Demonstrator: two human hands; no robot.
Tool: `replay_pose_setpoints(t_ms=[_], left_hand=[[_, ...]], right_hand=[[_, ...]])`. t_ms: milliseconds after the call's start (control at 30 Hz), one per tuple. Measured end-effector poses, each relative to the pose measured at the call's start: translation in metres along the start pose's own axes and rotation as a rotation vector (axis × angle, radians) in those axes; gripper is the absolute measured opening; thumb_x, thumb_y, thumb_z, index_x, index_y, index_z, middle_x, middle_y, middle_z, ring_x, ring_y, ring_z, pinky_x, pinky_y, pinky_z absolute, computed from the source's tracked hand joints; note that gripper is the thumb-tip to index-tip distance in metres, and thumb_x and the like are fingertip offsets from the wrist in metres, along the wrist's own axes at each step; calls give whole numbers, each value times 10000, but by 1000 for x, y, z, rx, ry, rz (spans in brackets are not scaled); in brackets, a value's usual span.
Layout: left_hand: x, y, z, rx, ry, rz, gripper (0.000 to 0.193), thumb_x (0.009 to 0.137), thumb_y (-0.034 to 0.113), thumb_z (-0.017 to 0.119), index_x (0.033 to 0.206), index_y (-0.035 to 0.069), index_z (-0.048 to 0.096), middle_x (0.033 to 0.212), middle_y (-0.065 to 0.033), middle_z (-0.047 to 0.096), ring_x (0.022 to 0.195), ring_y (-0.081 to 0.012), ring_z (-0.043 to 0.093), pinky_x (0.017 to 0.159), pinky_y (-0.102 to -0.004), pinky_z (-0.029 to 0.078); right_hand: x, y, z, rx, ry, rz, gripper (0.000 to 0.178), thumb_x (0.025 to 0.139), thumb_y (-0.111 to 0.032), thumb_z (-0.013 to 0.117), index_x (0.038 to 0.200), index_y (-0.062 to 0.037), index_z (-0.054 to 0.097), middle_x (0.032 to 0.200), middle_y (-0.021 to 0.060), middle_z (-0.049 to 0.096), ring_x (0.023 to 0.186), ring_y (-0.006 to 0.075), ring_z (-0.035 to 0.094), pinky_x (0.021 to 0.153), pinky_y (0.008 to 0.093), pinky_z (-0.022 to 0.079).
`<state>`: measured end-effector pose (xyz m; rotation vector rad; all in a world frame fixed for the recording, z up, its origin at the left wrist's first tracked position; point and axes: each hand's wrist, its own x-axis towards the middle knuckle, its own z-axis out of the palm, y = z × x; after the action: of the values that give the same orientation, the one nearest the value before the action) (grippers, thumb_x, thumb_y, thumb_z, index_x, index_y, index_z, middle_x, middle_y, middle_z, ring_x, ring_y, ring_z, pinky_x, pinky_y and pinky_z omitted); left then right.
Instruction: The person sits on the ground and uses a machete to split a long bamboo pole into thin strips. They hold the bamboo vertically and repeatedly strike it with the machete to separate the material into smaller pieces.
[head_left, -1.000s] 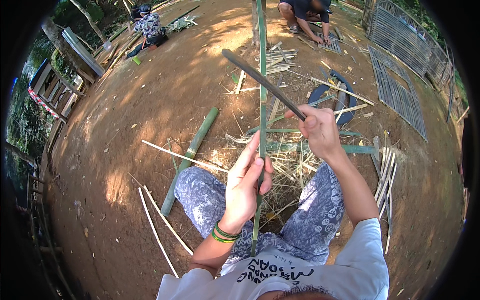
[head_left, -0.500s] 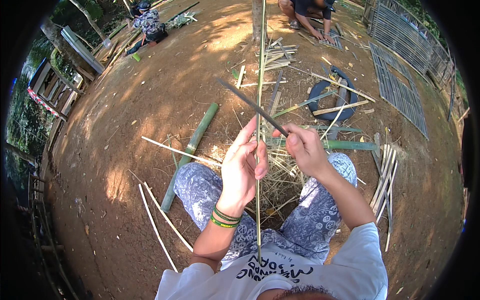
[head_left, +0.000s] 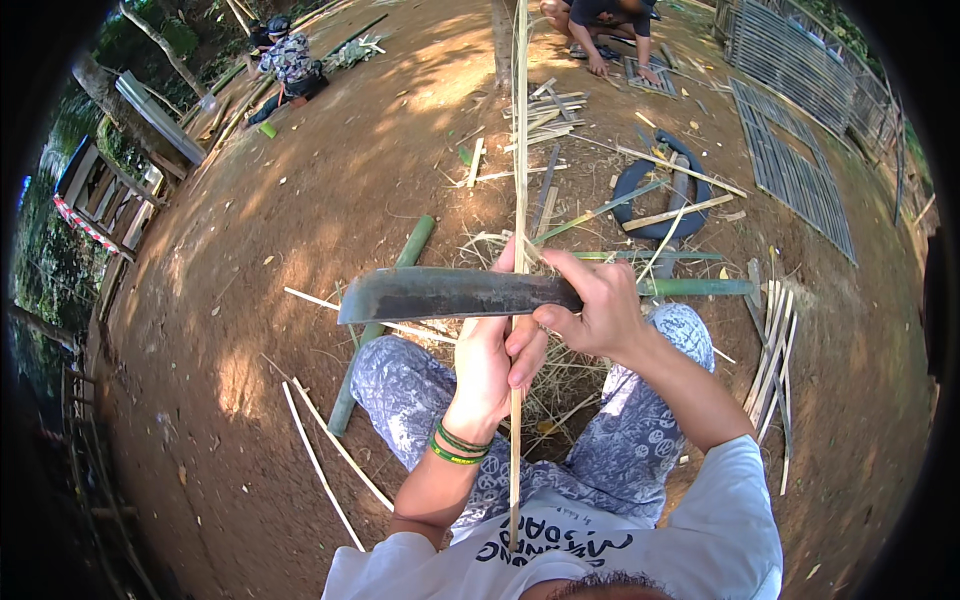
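Observation:
My right hand (head_left: 598,305) grips a broad machete (head_left: 440,294), whose wide dark blade reaches left across the front of my other hand, its flat side showing. A long, thin bamboo strip (head_left: 521,150) stands nearly in line with my body, running from my chest away past the blade. Behind the blade, my left hand (head_left: 492,365) is closed round this strip, its upper fingers partly hidden. The blade crosses the strip where both hands come together. Pale shavings (head_left: 555,385) lie heaped on the ground between my knees.
A green bamboo pole (head_left: 400,270) lies by my left knee, with loose strips (head_left: 325,465) beside it. More strips (head_left: 775,360) are bundled at my right. Ahead lie a dark inner tube (head_left: 630,190) and split pieces (head_left: 550,120). Two people work farther off; slatted panels (head_left: 790,160) stand right.
The machete has turned from an edge-on slant to lie across the strip with its flat side showing. My right hand has moved slightly left, closer to my left hand.

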<state>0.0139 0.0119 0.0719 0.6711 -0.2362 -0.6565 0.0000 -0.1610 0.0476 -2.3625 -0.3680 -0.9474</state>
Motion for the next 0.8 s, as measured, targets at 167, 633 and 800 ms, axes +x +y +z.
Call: replay_pose_setpoints(t_ms=[167,633,800], left_hand=[[-6,2,10,66,32,-19,489,1096,254,354,1572,176,269,588,46,337,367,-58,300,339,-196,271],[-22,-12,12,87,-38,-20,499,1109,235,319,1592,173,213,602,45,296,403,-52,233,365,-204,272],[-11,-9,8,33,84,-57,515,1102,271,337,1592,189,202,575,48,315,365,-47,269,332,-194,248]], right_hand=[[10,11,-3,-31,77,0,654,856,-657,630,1059,-38,685,604,97,644,535,297,668,491,387,492],[39,17,-24,-162,82,11,588,879,-617,627,1020,-51,699,640,102,664,571,287,682,505,389,503],[25,11,-18,-94,-5,-157,614,864,-650,620,963,-48,688,615,98,638,546,298,664,489,401,495]])
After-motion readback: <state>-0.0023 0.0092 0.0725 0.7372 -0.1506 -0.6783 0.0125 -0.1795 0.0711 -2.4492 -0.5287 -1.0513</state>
